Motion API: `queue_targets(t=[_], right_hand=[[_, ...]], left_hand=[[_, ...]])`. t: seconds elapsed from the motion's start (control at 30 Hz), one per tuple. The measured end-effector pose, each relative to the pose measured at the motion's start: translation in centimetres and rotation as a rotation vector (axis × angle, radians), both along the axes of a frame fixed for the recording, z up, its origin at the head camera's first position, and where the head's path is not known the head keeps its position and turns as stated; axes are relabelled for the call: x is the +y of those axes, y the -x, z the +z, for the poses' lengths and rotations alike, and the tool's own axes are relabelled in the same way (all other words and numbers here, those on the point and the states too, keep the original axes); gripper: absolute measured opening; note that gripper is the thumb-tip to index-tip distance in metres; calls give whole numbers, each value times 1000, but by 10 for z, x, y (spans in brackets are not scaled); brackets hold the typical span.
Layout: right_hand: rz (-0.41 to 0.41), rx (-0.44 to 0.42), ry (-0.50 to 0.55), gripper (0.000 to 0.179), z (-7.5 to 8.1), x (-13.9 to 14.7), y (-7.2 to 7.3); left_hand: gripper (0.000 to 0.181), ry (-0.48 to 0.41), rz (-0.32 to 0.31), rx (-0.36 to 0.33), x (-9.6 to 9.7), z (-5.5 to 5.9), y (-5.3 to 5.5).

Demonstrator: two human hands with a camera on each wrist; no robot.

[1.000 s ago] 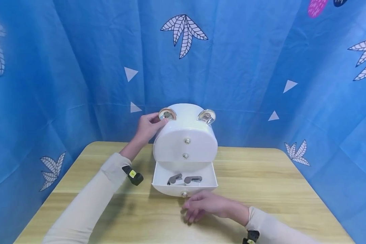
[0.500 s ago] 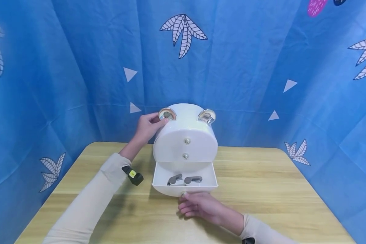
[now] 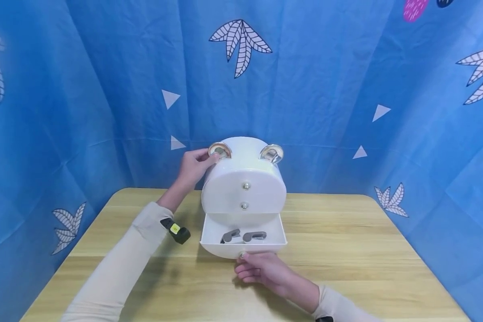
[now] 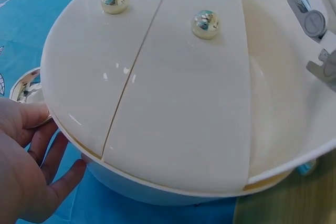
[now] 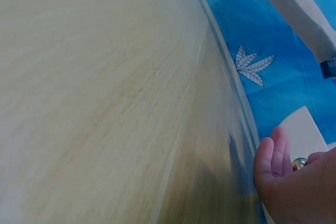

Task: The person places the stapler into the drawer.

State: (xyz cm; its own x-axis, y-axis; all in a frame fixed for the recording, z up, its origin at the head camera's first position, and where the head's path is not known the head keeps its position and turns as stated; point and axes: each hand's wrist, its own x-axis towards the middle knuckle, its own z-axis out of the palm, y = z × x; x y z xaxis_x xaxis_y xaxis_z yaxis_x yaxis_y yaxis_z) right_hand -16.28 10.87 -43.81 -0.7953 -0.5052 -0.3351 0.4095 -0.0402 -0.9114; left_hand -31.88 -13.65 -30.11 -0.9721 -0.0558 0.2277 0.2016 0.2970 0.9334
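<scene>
A white storage box (image 3: 243, 192) with rounded sides, gold ears and round metallic knobs stands on the table. Its bottom drawer (image 3: 209, 230) is pulled out, and in it lie two small grey-and-white hinged pieces (image 3: 255, 236) with round pivots. My left hand (image 3: 193, 169) grips the left ear (image 3: 220, 150), thumb on its front and fingers behind. In the left wrist view, several fingers of that hand (image 4: 37, 156) spread beside the box's side. My right hand (image 3: 267, 271) pinches the drawer's knob (image 5: 298, 164) at the front, its other fingers loosely curled below.
The box rests on a light wood-grain table (image 3: 346, 255) with rounded far corners. Blue printed cloth (image 3: 318, 80) hangs close behind the table and along both sides. Two closed drawer fronts with knobs (image 4: 115, 0) sit above the pulled-out drawer.
My right hand has moved slightly left and up from just below the drawer front to pinch its knob. The left hand keeps hold of the ear, and the drawer stays pulled out.
</scene>
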Motion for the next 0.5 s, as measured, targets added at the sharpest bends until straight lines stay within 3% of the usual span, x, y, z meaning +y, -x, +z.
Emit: queue_targets(t=[0.27,0.5], right_hand=[[3,0,8,42,0,0,0],[12,-3,9,44,0,0,3]], left_hand=[[32,-59,50,-7,5,3,1],[31,-60,68,-40,5,4,1]])
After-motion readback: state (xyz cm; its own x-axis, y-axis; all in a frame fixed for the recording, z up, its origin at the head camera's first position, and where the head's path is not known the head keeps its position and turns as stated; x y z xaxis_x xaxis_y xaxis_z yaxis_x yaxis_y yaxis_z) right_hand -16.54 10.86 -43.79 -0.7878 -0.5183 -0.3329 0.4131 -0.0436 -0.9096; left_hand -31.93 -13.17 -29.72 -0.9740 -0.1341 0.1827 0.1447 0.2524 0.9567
